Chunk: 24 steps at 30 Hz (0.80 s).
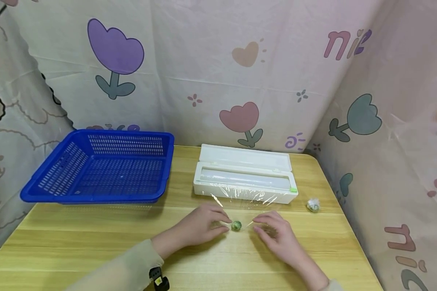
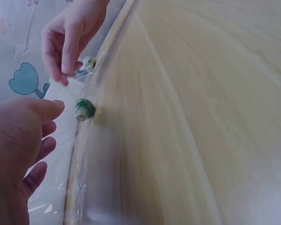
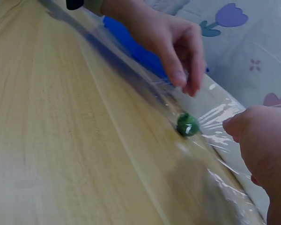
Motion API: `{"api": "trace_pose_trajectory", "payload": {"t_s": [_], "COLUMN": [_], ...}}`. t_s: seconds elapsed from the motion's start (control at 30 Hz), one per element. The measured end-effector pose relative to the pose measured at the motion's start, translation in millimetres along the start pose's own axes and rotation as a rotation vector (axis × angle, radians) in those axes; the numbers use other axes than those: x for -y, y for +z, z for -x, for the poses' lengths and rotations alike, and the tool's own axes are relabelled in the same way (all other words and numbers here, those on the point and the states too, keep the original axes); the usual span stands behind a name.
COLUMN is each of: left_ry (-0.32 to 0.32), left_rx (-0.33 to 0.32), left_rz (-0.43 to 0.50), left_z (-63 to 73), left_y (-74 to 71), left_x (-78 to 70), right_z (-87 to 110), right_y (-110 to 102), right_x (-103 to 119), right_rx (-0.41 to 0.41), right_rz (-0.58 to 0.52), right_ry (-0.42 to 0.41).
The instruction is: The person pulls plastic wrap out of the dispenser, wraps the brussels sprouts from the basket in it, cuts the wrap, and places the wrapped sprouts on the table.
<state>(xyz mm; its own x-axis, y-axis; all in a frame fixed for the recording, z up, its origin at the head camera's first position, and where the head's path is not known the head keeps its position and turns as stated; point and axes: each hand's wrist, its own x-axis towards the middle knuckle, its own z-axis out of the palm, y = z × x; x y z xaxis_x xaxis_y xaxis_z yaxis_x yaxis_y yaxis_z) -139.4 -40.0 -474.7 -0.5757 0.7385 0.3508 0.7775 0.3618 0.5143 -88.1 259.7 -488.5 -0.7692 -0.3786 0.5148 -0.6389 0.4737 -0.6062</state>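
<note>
A small green Brussels sprout (image 1: 236,226) lies at the front end of a sheet of clear cling film (image 1: 240,202), drawn out of a white dispenser box (image 1: 245,188). To its left my left hand (image 1: 204,226) has bent fingers, with thumb and fingertips apart, close to the sprout. On the other side my right hand (image 1: 276,232) has its thumb and fingertips spaced apart, beside a shiny strand of film. In the right wrist view the sprout (image 3: 187,124) sits between both hands. Whether the fingers touch the film is hard to see.
A blue plastic basket (image 1: 120,178) stands on the left of the wooden table (image 1: 105,238). The dispenser's lid (image 1: 245,157) is raised at the back. A film-wrapped green ball (image 1: 313,205) sits near the table's right edge. Printed cloth (image 1: 189,48) hangs behind.
</note>
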Motion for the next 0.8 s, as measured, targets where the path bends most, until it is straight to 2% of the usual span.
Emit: {"api": "trace_pose_trajectory", "payload": {"t_s": [0.23,0.57,0.8], "left_ry": [-0.037,-0.035,-0.097], "left_rx": [0.043,0.053,0.067], "left_rz": [0.015,0.020,0.034], "left_z": [-9.8,-14.7,-17.1], "left_y": [9.4,22.8,23.9], "left_x": [0.6,9.2,7.1], "right_z": [-7.0,-12.7,-14.0], "right_y": [14.7,31.1,38.0], "right_x": [1.0,-2.3,-4.5], "right_rx": [0.088,0.115,0.118], "right_rz": [0.033,0.049,0.123], "right_ry": [0.002,0.000,0.065]}}
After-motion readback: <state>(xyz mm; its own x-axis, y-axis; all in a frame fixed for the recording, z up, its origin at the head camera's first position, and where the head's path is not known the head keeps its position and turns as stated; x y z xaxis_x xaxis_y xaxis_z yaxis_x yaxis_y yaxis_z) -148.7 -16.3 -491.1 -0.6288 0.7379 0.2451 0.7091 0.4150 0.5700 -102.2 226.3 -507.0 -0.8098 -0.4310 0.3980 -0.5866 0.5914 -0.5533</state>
